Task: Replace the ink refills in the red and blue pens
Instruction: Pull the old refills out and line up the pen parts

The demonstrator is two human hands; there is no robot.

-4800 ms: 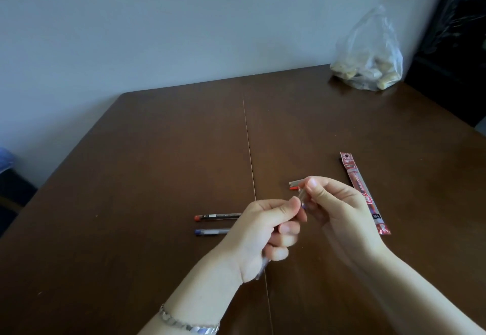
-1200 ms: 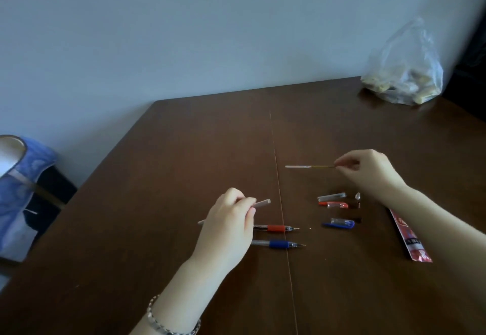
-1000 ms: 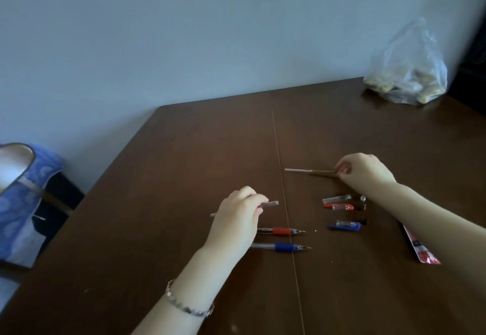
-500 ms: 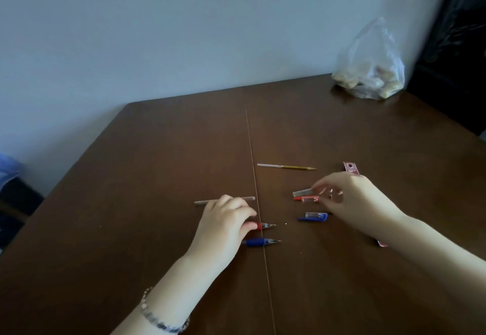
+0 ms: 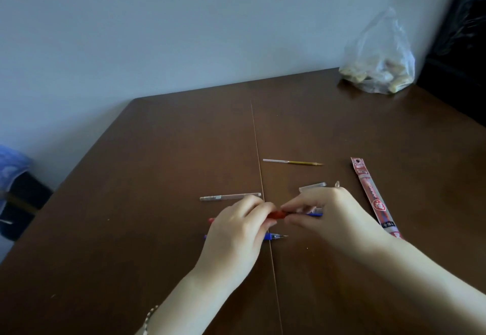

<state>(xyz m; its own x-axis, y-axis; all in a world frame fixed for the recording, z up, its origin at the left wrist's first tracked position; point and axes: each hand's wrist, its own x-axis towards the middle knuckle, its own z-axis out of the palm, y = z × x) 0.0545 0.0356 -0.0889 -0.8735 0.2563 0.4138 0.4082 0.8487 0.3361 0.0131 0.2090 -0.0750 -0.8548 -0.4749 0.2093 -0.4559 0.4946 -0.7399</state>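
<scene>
A dark brown wooden table (image 5: 157,163) with a thin seam down its middle fills most of the view, set against a pale wall. At its far right corner sits a crumpled clear plastic bag (image 5: 378,55) holding pale lumpy pieces (what they are cannot be told).

The left hand (image 5: 236,237) and the right hand (image 5: 331,216) meet just right of the seam, both closed around the red pen (image 5: 277,214): the left fingers pinch its red grip section, the right fingertips close on the tip end. Its red back end pokes out at the left edge of the left hand. A beaded bracelet (image 5: 150,316) circles the left wrist.

A long red printed refill packet (image 5: 373,198) lies flat to the right of the right hand. Beyond the left hand rests a clear empty pen barrel (image 5: 228,197), and further back a thin refill with a white tube and yellowish ink end (image 5: 292,162) lies apart.

The blue pen (image 5: 273,236) lies on the table under the left hand, its metal tip pointing right. A clear pen cap (image 5: 313,186) lies just beyond the right hand, a blue-clipped cap (image 5: 314,214) shows between its fingers, and a tiny clear cone tip (image 5: 337,184) sits beside the clear cap.
</scene>
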